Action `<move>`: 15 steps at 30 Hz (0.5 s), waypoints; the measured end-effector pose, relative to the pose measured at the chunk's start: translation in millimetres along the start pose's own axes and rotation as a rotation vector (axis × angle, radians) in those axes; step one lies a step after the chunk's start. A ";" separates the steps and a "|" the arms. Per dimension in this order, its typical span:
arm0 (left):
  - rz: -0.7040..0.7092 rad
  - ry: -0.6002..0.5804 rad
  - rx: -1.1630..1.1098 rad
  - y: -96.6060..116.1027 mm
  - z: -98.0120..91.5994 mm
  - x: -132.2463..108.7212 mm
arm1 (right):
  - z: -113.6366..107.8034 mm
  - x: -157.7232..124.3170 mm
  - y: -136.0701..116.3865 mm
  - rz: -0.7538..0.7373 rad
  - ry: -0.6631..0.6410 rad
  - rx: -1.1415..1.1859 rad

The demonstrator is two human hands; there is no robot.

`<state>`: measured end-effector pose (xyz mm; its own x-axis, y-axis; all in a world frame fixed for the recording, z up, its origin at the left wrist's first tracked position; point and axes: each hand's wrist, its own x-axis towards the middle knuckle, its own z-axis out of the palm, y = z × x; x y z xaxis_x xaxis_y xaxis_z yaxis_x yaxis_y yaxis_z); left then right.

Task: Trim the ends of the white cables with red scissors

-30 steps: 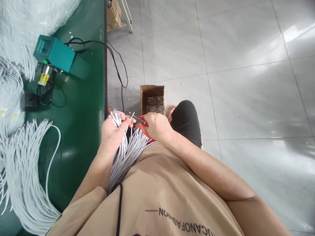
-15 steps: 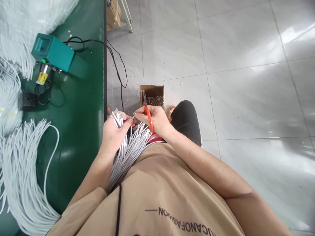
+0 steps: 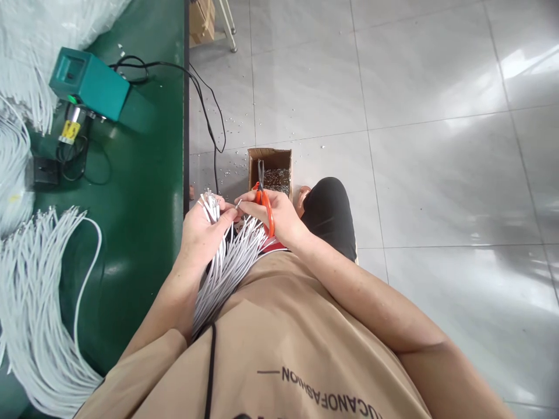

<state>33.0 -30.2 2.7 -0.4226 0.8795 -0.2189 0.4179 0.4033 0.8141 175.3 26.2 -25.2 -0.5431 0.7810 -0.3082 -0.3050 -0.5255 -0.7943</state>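
Observation:
My left hand (image 3: 204, 228) is closed around the end of a bundle of white cables (image 3: 231, 262), whose tips stick up past the fingers. The bundle runs down across my lap. Close beside it, my right hand (image 3: 277, 215) has orange-handled scissors (image 3: 266, 212) tucked in it, with the blades pointing away from me over a cardboard box. The thumb and fingertip of that hand pinch the end of one white cable (image 3: 238, 203), right by the left fingertips.
The open cardboard box (image 3: 271, 153) holds many small clippings; more bits lie scattered on the tiled floor (image 3: 305, 87). On the green table (image 3: 140, 244) at left are a teal device (image 3: 94, 81), a black adapter (image 3: 45, 171), black cords and more white cable bundles (image 3: 35, 291).
The scissors have turned a little in my right hand, and their two handles now show more clearly. Both hands stay at the same cable end. The view has shifted slightly.

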 end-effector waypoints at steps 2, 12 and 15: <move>-0.013 -0.026 -0.042 -1.0 0.3 0.1 | 0.0 -0.1 2.3 -0.021 0.000 0.004; -0.061 -0.116 -0.288 -3.3 2.8 2.5 | 1.7 -3.2 2.1 -0.054 -0.071 0.055; -0.054 -0.065 -0.210 2.3 5.7 -3.2 | 4.3 0.5 7.7 -0.068 0.074 -0.032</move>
<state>39.8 -30.7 2.3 -0.3843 0.8751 -0.2941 0.2160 0.3949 0.8930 169.3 21.1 -29.3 -0.4624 0.8380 -0.2898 -0.3138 -0.4603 -0.8305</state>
